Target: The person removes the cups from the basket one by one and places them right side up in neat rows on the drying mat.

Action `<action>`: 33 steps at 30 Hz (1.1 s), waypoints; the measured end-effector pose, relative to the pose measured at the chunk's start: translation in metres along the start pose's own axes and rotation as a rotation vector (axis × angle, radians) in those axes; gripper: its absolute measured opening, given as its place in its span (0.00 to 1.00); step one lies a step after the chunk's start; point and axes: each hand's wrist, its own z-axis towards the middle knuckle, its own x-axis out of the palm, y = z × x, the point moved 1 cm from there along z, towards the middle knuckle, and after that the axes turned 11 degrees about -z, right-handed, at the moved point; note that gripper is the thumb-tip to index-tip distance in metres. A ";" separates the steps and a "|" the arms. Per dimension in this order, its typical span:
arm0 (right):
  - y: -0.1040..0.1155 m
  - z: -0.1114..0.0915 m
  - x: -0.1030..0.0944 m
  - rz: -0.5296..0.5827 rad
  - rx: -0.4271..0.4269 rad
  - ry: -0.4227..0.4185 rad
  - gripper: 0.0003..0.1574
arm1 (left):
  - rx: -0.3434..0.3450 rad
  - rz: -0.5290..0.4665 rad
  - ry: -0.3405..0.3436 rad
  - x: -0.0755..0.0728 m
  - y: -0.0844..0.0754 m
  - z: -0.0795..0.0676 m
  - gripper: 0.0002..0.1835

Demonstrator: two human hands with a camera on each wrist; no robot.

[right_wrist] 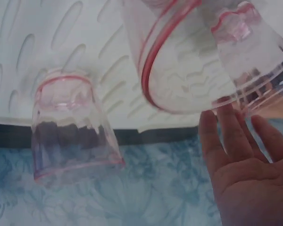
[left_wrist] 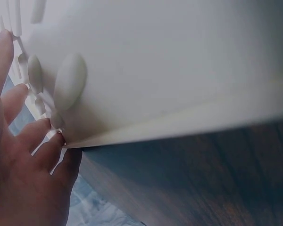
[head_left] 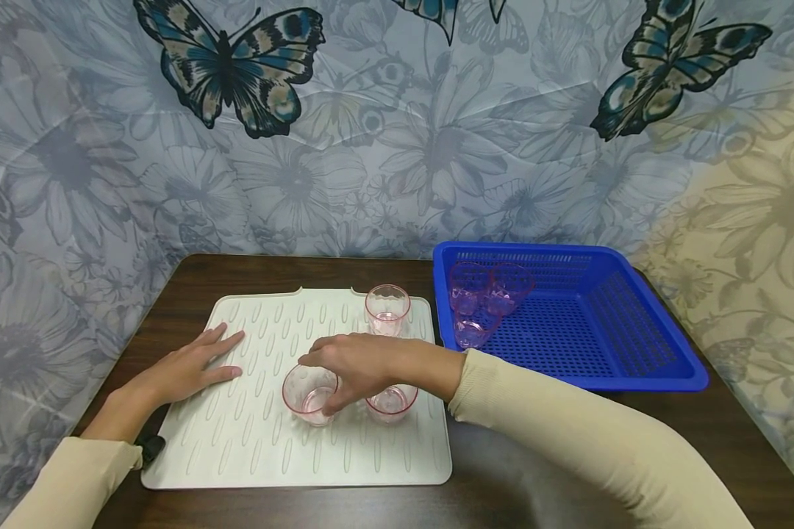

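Note:
My right hand (head_left: 364,364) holds a clear pink-tinted glass (head_left: 298,389) by its rim, thumb on the near side and fingers at the far side. This glass is upright on the white ridged drying mat (head_left: 225,455). Under the right wrist stands a second such glass (head_left: 392,402), partly covered. A third glass (head_left: 387,305) stands behind the wrist, and shows whole in the right wrist view as a glass (right_wrist: 70,127) with a pink rim. My left hand (head_left: 181,371) lies with spread, straight fingers on the mat's left side.
A blue plastic basket (head_left: 648,378) stands to the right on the dark wooden table (head_left: 291,508). More pink glasses (head_left: 479,301) lie in its left end. Behind the table hangs a cloth (head_left: 397,191) with flowers and butterflies.

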 end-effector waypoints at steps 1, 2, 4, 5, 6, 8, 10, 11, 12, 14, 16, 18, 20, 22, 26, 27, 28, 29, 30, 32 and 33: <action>-0.002 -0.002 -0.002 0.009 0.004 -0.006 0.46 | -0.001 0.000 0.000 0.000 0.000 0.000 0.43; -0.004 -0.005 -0.005 0.017 0.005 -0.018 0.46 | -0.001 -0.003 0.000 0.000 0.000 0.000 0.43; -0.011 -0.013 -0.013 0.039 0.006 -0.054 0.47 | -0.002 -0.007 0.002 0.000 0.000 0.000 0.43; -0.016 -0.017 -0.017 0.046 0.011 -0.080 0.47 | -0.002 -0.010 0.002 0.000 0.000 0.000 0.43; -0.022 -0.022 -0.021 0.059 0.017 -0.106 0.47 | -0.004 -0.012 0.004 0.000 0.000 0.000 0.44; -0.035 -0.034 -0.029 0.090 0.046 -0.158 0.47 | -0.004 -0.015 0.005 0.000 0.001 -0.001 0.43; -0.051 -0.046 -0.034 0.132 0.082 -0.208 0.47 | -0.003 -0.016 0.007 0.000 0.001 -0.002 0.43; -0.059 -0.053 -0.035 0.155 0.102 -0.230 0.47 | -0.001 -0.017 0.006 0.000 0.001 -0.002 0.43; -0.067 -0.061 -0.037 0.179 0.126 -0.248 0.48 | 0.000 -0.017 0.005 0.000 0.001 -0.003 0.43; -0.083 -0.076 -0.039 0.214 0.187 -0.275 0.49 | 0.005 -0.017 0.002 0.000 0.001 -0.004 0.43; -0.101 -0.092 -0.039 0.226 0.240 -0.295 0.50 | 0.006 -0.017 -0.002 0.000 0.001 -0.003 0.43; -0.119 -0.108 -0.037 0.236 0.315 -0.303 0.51 | 0.005 -0.020 -0.003 0.001 0.000 -0.004 0.43; -0.138 -0.125 -0.033 0.259 0.377 -0.318 0.51 | 0.000 -0.022 -0.002 0.001 0.000 -0.004 0.43; -0.155 -0.141 -0.027 0.286 0.439 -0.334 0.52 | -0.002 -0.026 -0.001 0.001 0.000 -0.004 0.43; -0.181 -0.169 -0.013 0.346 0.549 -0.347 0.51 | -0.001 -0.033 0.001 0.001 0.001 -0.004 0.43; -0.186 -0.175 -0.010 0.357 0.570 -0.344 0.52 | -0.001 -0.035 0.000 0.001 0.001 -0.004 0.43; -0.190 -0.179 -0.007 0.362 0.586 -0.338 0.52 | 0.000 -0.035 0.000 0.001 0.001 -0.004 0.43; -0.193 -0.184 -0.004 0.367 0.599 -0.329 0.52 | 0.001 -0.035 0.000 0.001 0.000 -0.004 0.43; -0.196 -0.187 -0.002 0.366 0.614 -0.321 0.53 | 0.000 -0.033 -0.001 0.001 0.000 -0.004 0.43; -0.200 -0.192 0.003 0.361 0.643 -0.304 0.54 | 0.003 -0.029 -0.001 0.000 0.000 -0.003 0.43; -0.202 -0.195 0.005 0.357 0.653 -0.296 0.54 | 0.003 -0.029 0.000 0.000 0.000 -0.003 0.43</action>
